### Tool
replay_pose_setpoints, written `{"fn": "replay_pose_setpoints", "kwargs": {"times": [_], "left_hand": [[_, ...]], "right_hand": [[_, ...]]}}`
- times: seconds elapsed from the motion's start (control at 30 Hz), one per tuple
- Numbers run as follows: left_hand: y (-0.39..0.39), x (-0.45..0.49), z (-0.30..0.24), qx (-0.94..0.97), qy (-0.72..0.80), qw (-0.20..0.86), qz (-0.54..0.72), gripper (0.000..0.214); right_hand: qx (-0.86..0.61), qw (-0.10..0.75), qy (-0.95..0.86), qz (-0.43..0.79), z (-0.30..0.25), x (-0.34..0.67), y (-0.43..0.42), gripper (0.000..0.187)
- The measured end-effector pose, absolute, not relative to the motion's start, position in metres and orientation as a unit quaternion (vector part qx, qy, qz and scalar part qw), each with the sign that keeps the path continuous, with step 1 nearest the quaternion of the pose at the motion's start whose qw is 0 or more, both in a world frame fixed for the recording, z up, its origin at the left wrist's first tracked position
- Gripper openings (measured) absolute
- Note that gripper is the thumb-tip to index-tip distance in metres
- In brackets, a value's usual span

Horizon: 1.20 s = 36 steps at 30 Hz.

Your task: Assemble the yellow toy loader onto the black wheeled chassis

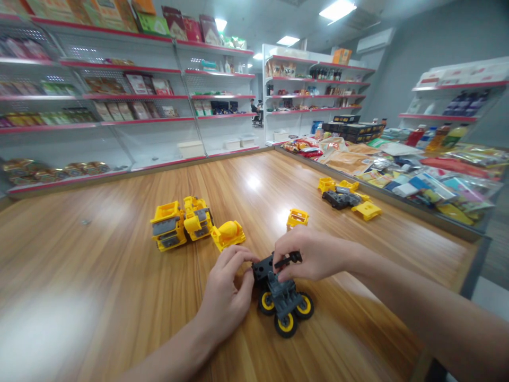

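A toy truck chassis [283, 297], grey and black with yellow-hubbed wheels, rests on the wooden table in front of me. My left hand [233, 284] grips its black far end between thumb and fingers. Over the chassis, my right hand [304, 252] pinches a small black plastic piece [289, 259]; whether that piece touches the chassis I cannot tell. Just past my right hand lies a yellow toy cab [297, 217]. Beyond my left hand sits a yellow mixer drum part [229, 233].
Two yellow toy trucks, a dump truck [169, 225] and another vehicle [198, 217], stand left of the mixer part. Loose yellow and black toy parts [342, 197] lie at the right. A raised border separates packaged goods [397, 164] from the wooden table [99, 276]. Stocked shelves [135, 95] line the back.
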<state>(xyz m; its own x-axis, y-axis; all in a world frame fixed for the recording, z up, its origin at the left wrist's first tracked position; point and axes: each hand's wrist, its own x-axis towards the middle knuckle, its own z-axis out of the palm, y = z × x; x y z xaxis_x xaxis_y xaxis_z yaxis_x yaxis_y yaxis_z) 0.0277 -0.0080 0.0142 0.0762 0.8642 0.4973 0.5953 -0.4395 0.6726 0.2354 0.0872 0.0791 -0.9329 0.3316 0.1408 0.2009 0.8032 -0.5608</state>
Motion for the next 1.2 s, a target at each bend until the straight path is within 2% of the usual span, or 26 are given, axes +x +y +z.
{"fn": "replay_pose_setpoints", "kwargs": {"times": [0.3,0.47,0.57,0.7,0.77,1.03,1.2], "left_hand": [[-0.009,0.027,0.013,0.714,0.507,0.140,0.462,0.019],[-0.009,0.023,0.013,0.655,0.530,0.019,0.538,0.017],[-0.003,0.016,0.011,0.582,0.571,-0.041,0.577,0.034],[0.009,0.008,0.003,0.578,0.626,-0.029,0.523,0.058],[0.014,0.006,-0.002,0.594,0.631,-0.022,0.498,0.063],[0.017,0.007,-0.005,0.617,0.635,0.016,0.465,0.047],[0.016,0.010,-0.003,0.633,0.640,0.026,0.435,0.039]], "right_hand": [[-0.158,0.114,-0.948,0.253,0.078,0.235,0.088,0.015],[-0.166,0.136,-0.939,0.267,0.071,0.234,0.092,0.016],[-0.177,0.150,-0.936,0.266,0.067,0.234,0.094,0.019],[-0.186,0.170,-0.932,0.260,0.064,0.232,0.096,0.018],[-0.201,0.186,-0.928,0.253,0.063,0.231,0.096,0.017],[-0.281,0.233,-0.902,0.229,0.058,0.229,0.100,0.011],[-0.319,0.251,-0.884,0.232,0.061,0.228,0.099,0.016]]}}
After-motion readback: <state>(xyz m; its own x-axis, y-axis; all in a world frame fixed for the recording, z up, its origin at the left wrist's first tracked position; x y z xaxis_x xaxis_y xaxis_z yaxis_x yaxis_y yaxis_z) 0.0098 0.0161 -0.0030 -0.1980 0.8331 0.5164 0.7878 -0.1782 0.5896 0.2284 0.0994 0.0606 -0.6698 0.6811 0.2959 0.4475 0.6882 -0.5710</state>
